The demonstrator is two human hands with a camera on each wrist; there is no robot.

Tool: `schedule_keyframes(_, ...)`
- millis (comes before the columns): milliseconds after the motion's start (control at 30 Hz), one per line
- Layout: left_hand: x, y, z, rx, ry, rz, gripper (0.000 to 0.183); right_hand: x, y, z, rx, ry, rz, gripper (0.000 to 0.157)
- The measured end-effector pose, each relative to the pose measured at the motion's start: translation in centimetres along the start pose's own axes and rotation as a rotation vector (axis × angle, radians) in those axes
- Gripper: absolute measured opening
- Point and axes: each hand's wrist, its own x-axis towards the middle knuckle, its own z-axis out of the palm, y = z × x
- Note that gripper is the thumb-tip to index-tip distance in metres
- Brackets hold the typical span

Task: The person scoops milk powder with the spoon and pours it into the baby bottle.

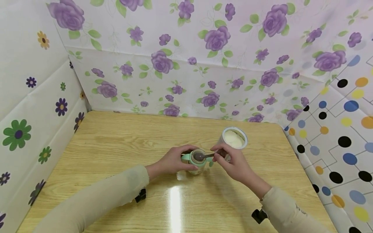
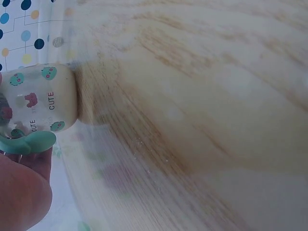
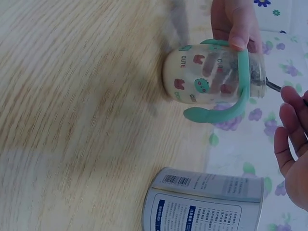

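A clear baby bottle [image 3: 192, 79] with printed cartoon figures and a green two-handled ring [image 3: 244, 72] stands upright and uncapped on the table. Pale contents show at its bottom. My left hand [image 1: 176, 159] holds the bottle from its left side, around the ring's handle. My right hand [image 1: 233, 162] pinches the handle of a dark metal spoon [image 1: 207, 156], whose bowl is at the bottle's mouth. In the left wrist view, part of the bottle [image 2: 41, 98] and the left hand [image 2: 24, 192] appear at the left edge.
An open can [image 3: 207, 199] of pale yellow powder stands behind the right hand, with printed labels on its side. The wooden table [image 1: 131, 136] meets a flowered cloth [image 1: 186, 81] at the back. Patterned cloths also line the left and right sides.
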Motion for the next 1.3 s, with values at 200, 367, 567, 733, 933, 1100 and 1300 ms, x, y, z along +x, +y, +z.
schedule_keyframes(200,0.0,0.0,0.0,-0.005,-0.004,-0.003,0.07,-0.1,0.2,-0.2,-0.017,0.004,-0.002,0.023)
schedule_keyframes(367,0.0,0.1,0.0,-0.002,-0.008,-0.011,0.071,0.0,0.0,-0.5,-0.029,0.01,0.0,0.02)
schedule_keyframes(567,0.0,0.2,-0.1,-0.008,-0.004,-0.003,0.07,0.2,-0.2,-0.9,0.01,-0.002,0.058,0.012)
schedule_keyframes(733,0.1,0.0,0.0,0.001,-0.006,-0.002,0.07,0.2,-0.1,-1.3,0.203,-0.022,0.161,0.012)
schedule_keyframes(933,0.1,0.0,0.0,0.009,-0.002,-0.002,0.07,0.5,-0.4,-1.6,0.418,-0.004,0.272,0.024)
schedule_keyframes(1100,0.1,0.0,0.0,0.014,-0.003,0.002,0.069,0.8,-0.6,-1.5,0.382,0.043,0.291,0.023)
schedule_keyframes(1300,0.0,0.0,-0.1,0.007,-0.012,0.001,0.068,0.9,-0.3,-1.5,0.373,0.091,0.29,0.025)
